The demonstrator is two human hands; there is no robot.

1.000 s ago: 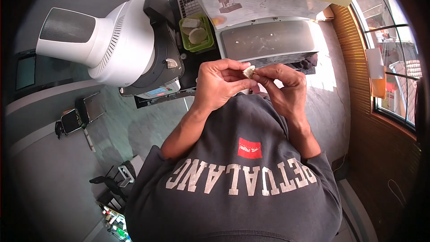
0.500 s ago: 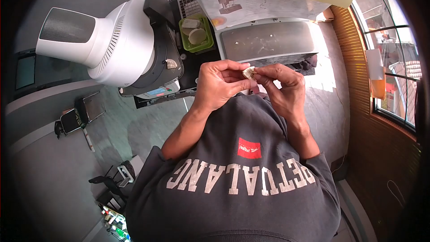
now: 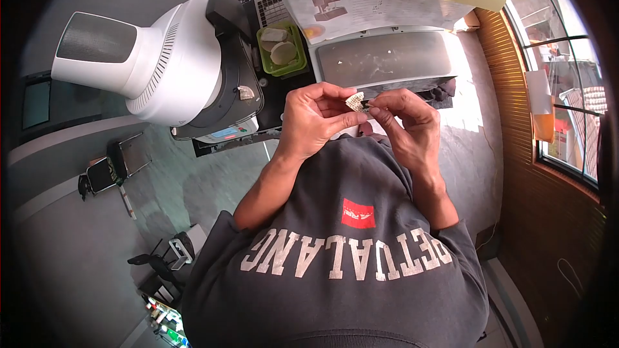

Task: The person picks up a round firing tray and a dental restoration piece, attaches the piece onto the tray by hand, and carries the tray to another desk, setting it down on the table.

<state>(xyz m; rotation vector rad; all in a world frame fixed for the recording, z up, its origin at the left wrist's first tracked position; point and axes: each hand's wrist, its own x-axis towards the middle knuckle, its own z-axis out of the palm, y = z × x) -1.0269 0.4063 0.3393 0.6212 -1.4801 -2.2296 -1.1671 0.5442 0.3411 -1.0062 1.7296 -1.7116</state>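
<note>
My left hand pinches a small whitish piece with a grid-like surface between thumb and fingers. Close beside it on the right, my right hand has its thumb and fingertips pressed together at the edge of the piece. Something small and dark shows at those right fingertips, too small to name. Both hands are in front of my chest, near the front edge of a grey metallic tray surface.
A large white machine stands at the left, with a small whitish fragment on its base. Behind are a green basket holding pale pieces, a keyboard and a printed sheet. A window is at the right.
The piece in my left hand has turned slightly and shows more of its surface. My right fingertips have drawn a little away from it, and a small dark item now shows there.
</note>
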